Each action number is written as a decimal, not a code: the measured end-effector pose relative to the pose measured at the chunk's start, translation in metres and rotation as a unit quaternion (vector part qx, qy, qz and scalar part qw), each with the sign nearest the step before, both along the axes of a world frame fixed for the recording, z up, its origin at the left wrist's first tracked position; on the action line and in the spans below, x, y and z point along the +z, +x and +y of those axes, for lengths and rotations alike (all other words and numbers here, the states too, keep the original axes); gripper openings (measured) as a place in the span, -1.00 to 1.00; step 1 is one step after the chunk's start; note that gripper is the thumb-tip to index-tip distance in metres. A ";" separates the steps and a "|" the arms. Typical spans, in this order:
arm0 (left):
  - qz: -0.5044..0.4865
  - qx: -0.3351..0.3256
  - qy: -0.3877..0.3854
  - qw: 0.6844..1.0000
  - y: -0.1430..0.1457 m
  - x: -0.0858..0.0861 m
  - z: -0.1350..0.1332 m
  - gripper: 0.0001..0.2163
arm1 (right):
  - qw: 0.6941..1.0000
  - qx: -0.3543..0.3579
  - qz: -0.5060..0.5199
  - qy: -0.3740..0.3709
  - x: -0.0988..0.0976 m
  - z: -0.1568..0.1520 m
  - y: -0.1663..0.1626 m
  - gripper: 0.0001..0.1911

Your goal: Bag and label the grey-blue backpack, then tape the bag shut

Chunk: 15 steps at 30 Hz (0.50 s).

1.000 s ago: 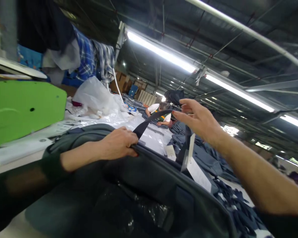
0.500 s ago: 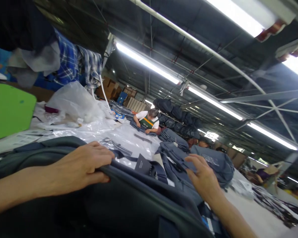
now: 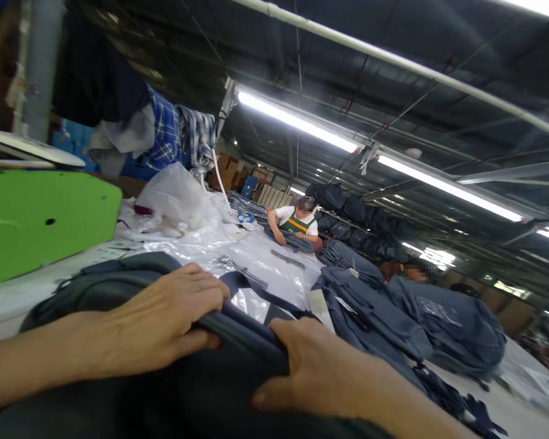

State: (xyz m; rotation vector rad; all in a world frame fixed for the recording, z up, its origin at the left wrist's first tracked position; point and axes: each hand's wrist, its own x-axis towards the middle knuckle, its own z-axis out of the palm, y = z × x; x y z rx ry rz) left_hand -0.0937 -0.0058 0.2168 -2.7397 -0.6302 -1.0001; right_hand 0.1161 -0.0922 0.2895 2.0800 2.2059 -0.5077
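Note:
A dark backpack (image 3: 178,399) fills the near foreground, its upper edge slanting down to the right. My left hand (image 3: 169,323) is closed over that edge, fingers on the far side and thumb on the near side. Just to the right, my right hand (image 3: 329,369) grips the same edge with its thumb lower down on the near face. The far fingertips of both hands are hidden behind the fabric. Beyond the edge lie a dark strap (image 3: 274,303) and a pale tag (image 3: 319,306), partly covered by my right hand.
Blue-grey backpacks (image 3: 448,323) are piled on the table to the right. Clear plastic sheeting (image 3: 201,244) covers the table ahead. A green panel (image 3: 46,219) stands at left. Across the table, a person in a green apron (image 3: 297,224) handles another bag.
My right hand has come left and down from the air beside the bag and taken hold of its edge. My left hand keeps its grip. The view has turned left.

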 end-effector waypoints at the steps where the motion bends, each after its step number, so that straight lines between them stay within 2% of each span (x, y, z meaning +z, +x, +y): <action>1: -0.012 0.015 0.015 1.000 0.001 0.001 0.000 -0.91 | 1.000 -0.005 0.018 -0.007 -0.003 0.011 0.001 -0.63; 5: -0.127 0.078 0.091 0.985 -0.006 -0.012 -0.001 -0.61 | 0.979 -0.105 0.173 -0.007 -0.015 0.042 0.023 -0.78; 8: -0.182 0.090 0.075 0.976 -0.024 -0.039 -0.011 -0.63 | 0.949 -0.174 0.261 0.023 -0.008 0.042 0.041 -0.78; 10: -0.189 0.096 0.058 0.976 -0.034 -0.067 -0.022 -0.64 | 0.926 -0.217 0.305 0.053 0.005 0.035 0.047 -0.75; 12: -0.172 0.091 0.050 0.980 -0.036 -0.102 -0.036 -0.60 | 0.900 -0.267 0.330 0.094 0.022 0.028 0.047 -0.74; 15: -0.116 0.037 0.057 0.991 -0.019 -0.162 -0.063 -0.49 | 0.855 -0.347 0.347 0.168 0.047 0.024 0.041 -0.77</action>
